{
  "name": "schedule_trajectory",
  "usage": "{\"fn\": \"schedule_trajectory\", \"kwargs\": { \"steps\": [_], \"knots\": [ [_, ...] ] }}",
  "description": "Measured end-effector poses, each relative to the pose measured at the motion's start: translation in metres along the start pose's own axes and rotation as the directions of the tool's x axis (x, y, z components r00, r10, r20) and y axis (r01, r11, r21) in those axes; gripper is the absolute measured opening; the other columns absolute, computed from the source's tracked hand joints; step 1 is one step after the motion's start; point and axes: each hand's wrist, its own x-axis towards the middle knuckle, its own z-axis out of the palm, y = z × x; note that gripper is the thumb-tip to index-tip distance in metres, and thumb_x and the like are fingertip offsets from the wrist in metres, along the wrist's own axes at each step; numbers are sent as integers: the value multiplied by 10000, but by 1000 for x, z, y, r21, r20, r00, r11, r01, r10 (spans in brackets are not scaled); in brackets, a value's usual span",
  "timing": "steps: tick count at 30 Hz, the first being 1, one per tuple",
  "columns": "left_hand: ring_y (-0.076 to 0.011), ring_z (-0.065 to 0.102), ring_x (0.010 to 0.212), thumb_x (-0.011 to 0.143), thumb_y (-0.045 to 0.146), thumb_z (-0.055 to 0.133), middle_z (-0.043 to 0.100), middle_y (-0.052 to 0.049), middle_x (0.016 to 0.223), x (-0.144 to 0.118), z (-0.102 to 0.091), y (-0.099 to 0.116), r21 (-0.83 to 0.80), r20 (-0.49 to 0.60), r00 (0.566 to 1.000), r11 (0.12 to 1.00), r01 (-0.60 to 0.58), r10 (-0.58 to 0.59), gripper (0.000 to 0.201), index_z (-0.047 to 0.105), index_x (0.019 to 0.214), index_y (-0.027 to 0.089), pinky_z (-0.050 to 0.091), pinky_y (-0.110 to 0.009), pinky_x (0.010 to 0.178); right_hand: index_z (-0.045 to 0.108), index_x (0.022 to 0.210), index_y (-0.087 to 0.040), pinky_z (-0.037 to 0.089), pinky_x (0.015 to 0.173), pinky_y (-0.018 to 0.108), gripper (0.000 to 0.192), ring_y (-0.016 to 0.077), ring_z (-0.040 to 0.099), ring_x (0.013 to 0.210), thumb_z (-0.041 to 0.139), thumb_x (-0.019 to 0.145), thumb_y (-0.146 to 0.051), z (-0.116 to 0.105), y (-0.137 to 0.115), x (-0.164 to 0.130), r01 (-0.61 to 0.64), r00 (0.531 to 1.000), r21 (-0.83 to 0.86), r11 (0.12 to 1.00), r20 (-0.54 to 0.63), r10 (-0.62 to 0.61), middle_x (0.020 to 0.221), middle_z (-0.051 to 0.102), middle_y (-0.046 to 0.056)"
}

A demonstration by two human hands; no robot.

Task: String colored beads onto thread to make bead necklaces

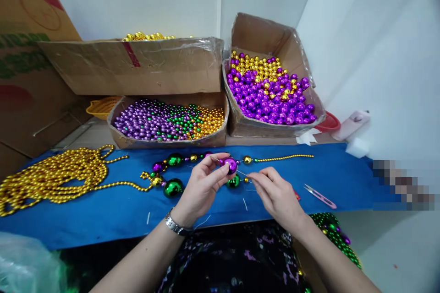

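My left hand [201, 185] pinches a large purple bead [229, 164] between thumb and fingers, just above the blue mat [103, 213]. My right hand [277, 194] holds a thin thread or needle [242, 173] whose tip reaches that bead. A partly strung line runs across the mat: green beads [173, 187], small purple and gold beads, and a fine gold strand [285, 158] to the right. A green bead [234, 181] lies under my fingers.
A heap of gold bead chain [51, 176] fills the mat's left. Cardboard boxes behind hold purple, green and gold beads [165, 121] and larger purple and gold beads [271, 94]. Small snips [319, 196] lie right of my hand. Green strands [335, 233] hang near my lap.
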Motion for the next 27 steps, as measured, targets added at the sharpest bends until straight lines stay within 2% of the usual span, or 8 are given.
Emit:
{"fn": "schedule_trajectory", "kwargs": {
  "steps": [9,18,23,27],
  "knots": [
    [-179,595,927,792,228,646,644,-80,1030,14,-9,-3,-33,-6,999,998,48,-48,259,648,1040,155,504,-326,837,609,1116,-206,484,722,248,263,138,574,786,406,951,-235,7,10,13,16,1000,28,999,10,-16,901,557,61],
    [-205,593,965,811,241,626,631,-108,1113,26,-19,-5,1,5,994,994,113,-113,297,644,1096,157,499,-346,847,605,1111,-205,493,742,261,254,145,589,802,412,947,-224,21,17,20,-1,999,75,997,41,-2,912,575,65],
    [-251,577,1040,842,276,583,593,-129,1200,35,-22,-2,51,5,991,990,130,-130,340,606,1160,158,491,-375,862,615,1072,-194,487,740,262,234,147,592,813,422,941,-207,17,26,27,-28,999,77,997,-18,29,919,580,68],
    [-263,590,1035,843,290,576,590,-129,1192,46,-30,-7,70,-41,994,992,105,-102,287,617,1091,151,508,-357,822,615,1053,-186,483,713,265,215,148,591,795,437,935,-207,12,35,27,-38,995,64,997,-88,44,914,586,69]
  ]
}}
